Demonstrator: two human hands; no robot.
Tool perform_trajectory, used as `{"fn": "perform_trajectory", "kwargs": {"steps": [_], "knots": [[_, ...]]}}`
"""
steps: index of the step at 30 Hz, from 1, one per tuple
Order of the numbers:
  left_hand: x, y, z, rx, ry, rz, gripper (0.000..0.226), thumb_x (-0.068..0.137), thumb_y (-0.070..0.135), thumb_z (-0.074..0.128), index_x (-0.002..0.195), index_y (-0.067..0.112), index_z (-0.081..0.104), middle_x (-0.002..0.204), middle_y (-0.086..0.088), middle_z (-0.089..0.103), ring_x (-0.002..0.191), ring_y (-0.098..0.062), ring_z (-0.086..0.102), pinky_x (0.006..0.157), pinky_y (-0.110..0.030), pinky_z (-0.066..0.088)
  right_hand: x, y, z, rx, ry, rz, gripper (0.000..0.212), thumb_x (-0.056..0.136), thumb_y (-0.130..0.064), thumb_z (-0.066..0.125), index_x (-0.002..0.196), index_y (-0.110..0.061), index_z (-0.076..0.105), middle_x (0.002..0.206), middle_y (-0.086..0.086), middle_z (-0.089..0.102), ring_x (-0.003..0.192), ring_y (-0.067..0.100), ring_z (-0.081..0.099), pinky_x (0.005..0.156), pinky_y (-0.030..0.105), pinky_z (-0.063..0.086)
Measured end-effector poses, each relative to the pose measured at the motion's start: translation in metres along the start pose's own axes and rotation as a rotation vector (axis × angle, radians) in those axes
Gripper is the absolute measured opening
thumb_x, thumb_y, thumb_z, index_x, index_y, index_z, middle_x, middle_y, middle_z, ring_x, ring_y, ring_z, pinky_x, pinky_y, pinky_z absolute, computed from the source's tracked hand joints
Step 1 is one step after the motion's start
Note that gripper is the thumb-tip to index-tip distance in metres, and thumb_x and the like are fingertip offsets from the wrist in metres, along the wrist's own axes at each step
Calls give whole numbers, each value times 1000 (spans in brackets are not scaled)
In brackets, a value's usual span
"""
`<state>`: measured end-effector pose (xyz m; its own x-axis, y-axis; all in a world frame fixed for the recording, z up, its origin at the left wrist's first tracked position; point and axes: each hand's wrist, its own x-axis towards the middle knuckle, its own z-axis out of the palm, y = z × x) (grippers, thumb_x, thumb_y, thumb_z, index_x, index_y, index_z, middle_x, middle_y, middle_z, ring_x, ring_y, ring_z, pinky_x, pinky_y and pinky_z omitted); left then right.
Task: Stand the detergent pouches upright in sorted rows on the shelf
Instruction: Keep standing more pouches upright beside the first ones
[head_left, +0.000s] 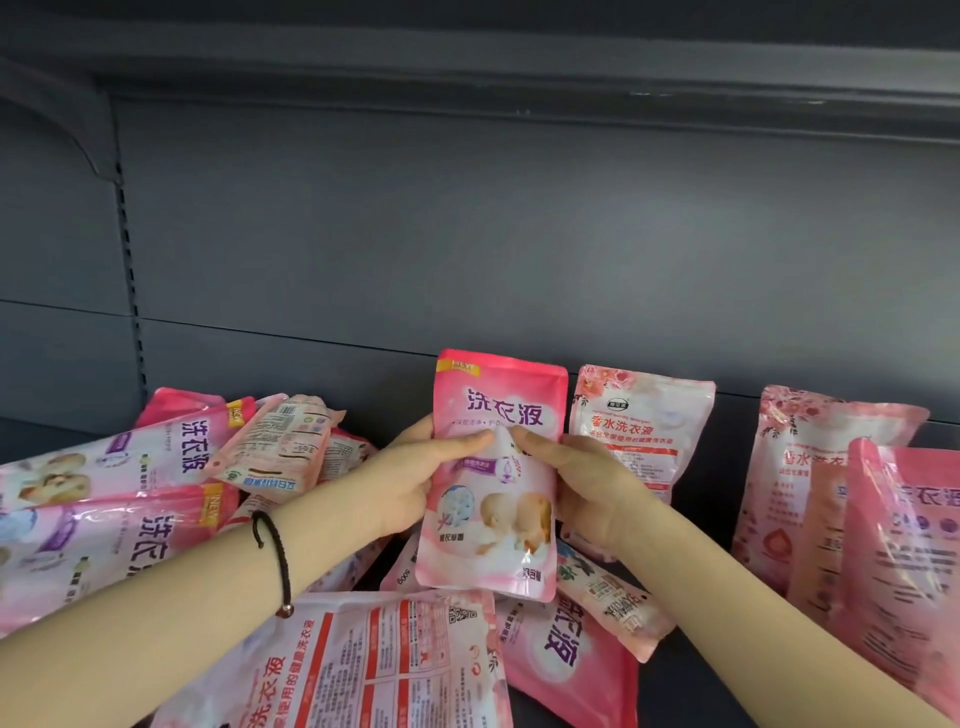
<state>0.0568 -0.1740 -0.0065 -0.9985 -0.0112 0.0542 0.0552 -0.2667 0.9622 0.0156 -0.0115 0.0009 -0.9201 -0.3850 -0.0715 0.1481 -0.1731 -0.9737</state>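
A pink detergent pouch (493, 467) is held upright at the middle of the shelf (685, 696); its sides are gripped by the left hand (410, 478) and the right hand (587, 488), thumbs pressed on its front; at its 3 o'clock a rose-printed pouch (644, 415) is stood against the back panel (467, 234); at 9 o'clock a heap of pouches (130, 493) is tumbled flat; at 6 o'clock a large pouch (363, 670) is laid back-side up; a black cord bracelet (275, 551) is worn on the left wrist.

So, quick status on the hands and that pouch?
Left hand and right hand hold pink detergent pouch upright. Rose-print pouch stands alongside. Toppled pouches heaped underneath.
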Motion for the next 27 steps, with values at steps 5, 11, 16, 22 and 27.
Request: {"fn": "perform_trajectory", "kwargs": {"steps": [5,11,16,22,27], "knots": [[-1,8,15,73,-71,139,45,69,16,72,113,17,61,109,-8,72,97,-25,70,83,-41,55,-10,-10,-7,13,64,-164,32,81,-9,71,110,1,65,98,14,74,88,28,72,77,42,59],[13,11,55,195,-100,261,43,79,22,72,119,14,61,112,-5,71,104,-21,67,92,-43,53,-39,-31,-38,-60,195,-484,18,82,-7,70,100,-9,68,87,4,76,78,19,74,60,28,58],[36,-18,94,201,-176,190,40,82,12,71,121,11,60,115,-7,69,108,-23,65,96,-47,51,-52,-22,-82,-113,308,-557,17,84,-7,68,101,-10,66,93,6,76,84,24,73,69,39,59],[53,-57,123,192,-191,101,41,80,9,73,118,11,60,115,-7,69,108,-22,65,98,-44,50,-53,5,-121,-190,461,-521,22,85,-15,70,107,-15,64,92,2,76,84,21,73,73,40,59],[51,-68,126,391,-174,242,31,84,18,71,113,17,61,108,0,71,101,-14,67,88,-32,55,-48,27,-124,-87,520,-513,28,87,-15,68,114,-20,63,99,2,75,87,17,73,71,34,60]]}}
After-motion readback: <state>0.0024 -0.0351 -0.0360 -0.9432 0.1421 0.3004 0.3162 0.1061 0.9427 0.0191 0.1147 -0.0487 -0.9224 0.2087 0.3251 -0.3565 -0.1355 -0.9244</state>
